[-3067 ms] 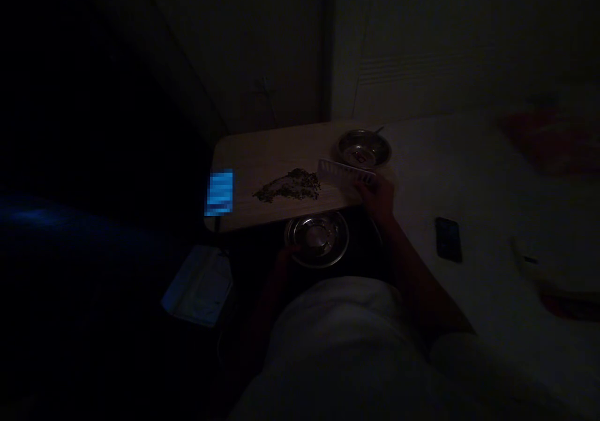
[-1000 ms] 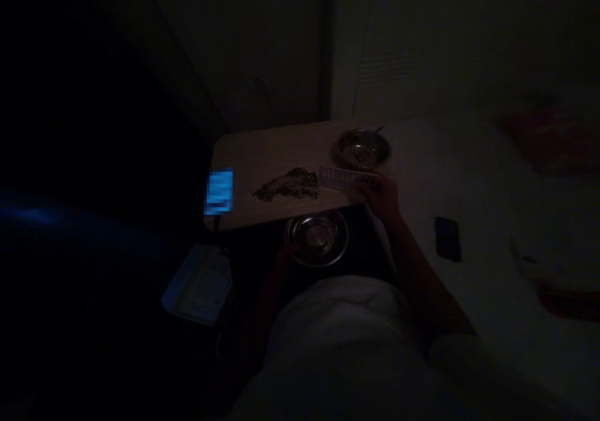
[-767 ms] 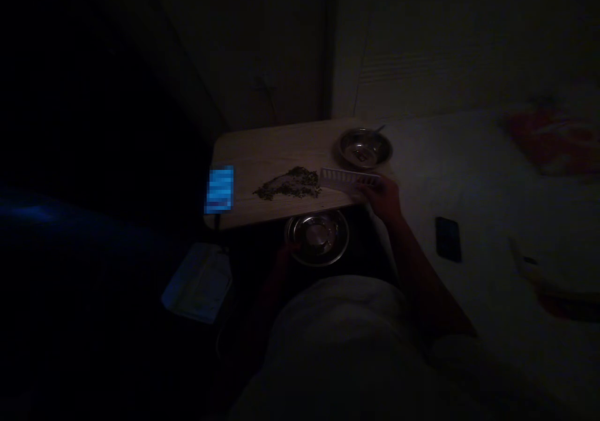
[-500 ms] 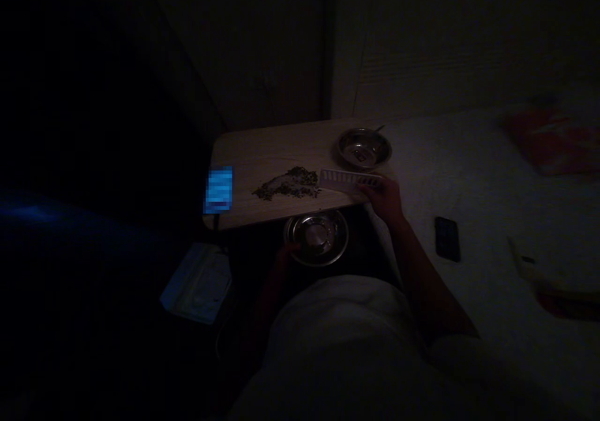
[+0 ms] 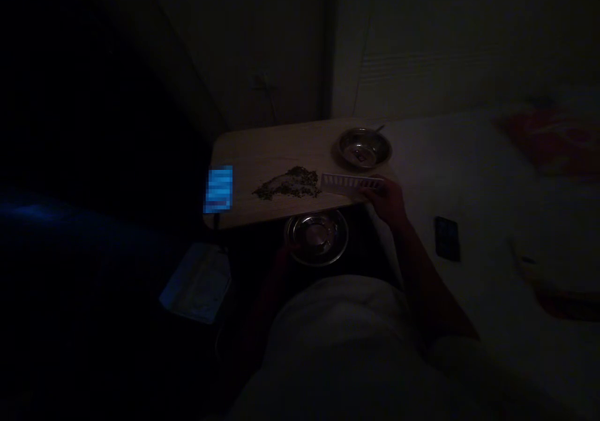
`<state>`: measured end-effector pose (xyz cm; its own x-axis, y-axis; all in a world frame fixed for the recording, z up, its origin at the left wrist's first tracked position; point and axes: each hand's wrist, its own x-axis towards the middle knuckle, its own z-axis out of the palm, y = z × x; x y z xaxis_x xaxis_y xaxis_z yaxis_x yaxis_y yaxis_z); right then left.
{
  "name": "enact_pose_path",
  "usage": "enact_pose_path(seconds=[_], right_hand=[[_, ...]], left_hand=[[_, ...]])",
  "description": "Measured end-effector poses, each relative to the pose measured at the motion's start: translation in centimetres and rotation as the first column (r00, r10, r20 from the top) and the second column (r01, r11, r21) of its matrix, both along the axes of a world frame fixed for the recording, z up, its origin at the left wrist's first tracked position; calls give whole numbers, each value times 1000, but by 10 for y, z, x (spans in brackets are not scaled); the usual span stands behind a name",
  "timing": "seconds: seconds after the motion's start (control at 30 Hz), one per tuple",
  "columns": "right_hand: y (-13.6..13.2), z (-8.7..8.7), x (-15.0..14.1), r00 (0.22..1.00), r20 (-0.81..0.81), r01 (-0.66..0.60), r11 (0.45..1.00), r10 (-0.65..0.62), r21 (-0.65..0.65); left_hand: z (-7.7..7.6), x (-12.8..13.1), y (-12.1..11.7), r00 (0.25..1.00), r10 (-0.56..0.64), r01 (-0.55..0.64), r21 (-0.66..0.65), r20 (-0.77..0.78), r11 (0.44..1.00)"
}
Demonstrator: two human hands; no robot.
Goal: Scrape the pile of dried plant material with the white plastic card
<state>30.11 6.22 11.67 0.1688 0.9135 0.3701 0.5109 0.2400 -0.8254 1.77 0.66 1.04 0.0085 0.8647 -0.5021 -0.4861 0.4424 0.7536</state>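
Note:
In very dim light, my right hand is closed on one end of a long pale slotted plastic piece, like a narrow tray with a row of openings. Its far end is beside a spread heap of small dark bits with a paler middle, on a wooden tabletop. My left hand, mostly lost in shadow, grips the left rim of a metal bowl just below the table's front edge. Inside that bowl are some small specks. Most of my left fingers are hidden.
A second metal bowl with a utensil handle over its rim stands at the table's back right. A lit screen is at the left edge. On the pale surface to the right are a phone and a red packet. A pale box-like thing lies lower left.
My right hand and the slotted piece have shifted very slightly right and down. The view has grown darker. The left hand and bowl stay in place.

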Motion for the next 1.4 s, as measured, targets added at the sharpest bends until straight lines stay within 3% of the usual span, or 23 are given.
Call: enact_pose_path(seconds=[0.13, 0.43, 0.77, 1.0, 1.1, 1.23, 1.4], right_hand=[[0, 0, 0, 1000, 11, -10, 1000, 10, -3], [4, -1, -7, 1000, -26, -7, 1000, 7, 0], [-1, -2, 3, 999, -38, -31, 999, 30, -14], [-10, 3, 6, 997, -3, -76, 997, 76, -29], [-12, 3, 7, 996, -9, -90, 994, 90, -54], [-14, 0, 8, 994, -55, -97, 991, 92, -94], [-18, -3, 9, 991, -82, -117, 985, 107, -127]], left_hand=[[-6, -1, 1, 999, -26, 29, -60, 48, 998], [-9, -2, 1, 999, -25, 27, -48, 39, 998], [2, 0, -1, 1000, -9, 8, -57, -18, 998], [-2, -2, 2, 999, 11, -18, -136, -52, 991], [0, -3, 0, 998, 17, -23, -105, -57, 994], [5, -3, -3, 995, -83, 83, 8, 52, 997], [8, 0, -3, 985, -134, 125, 82, 111, 989]])
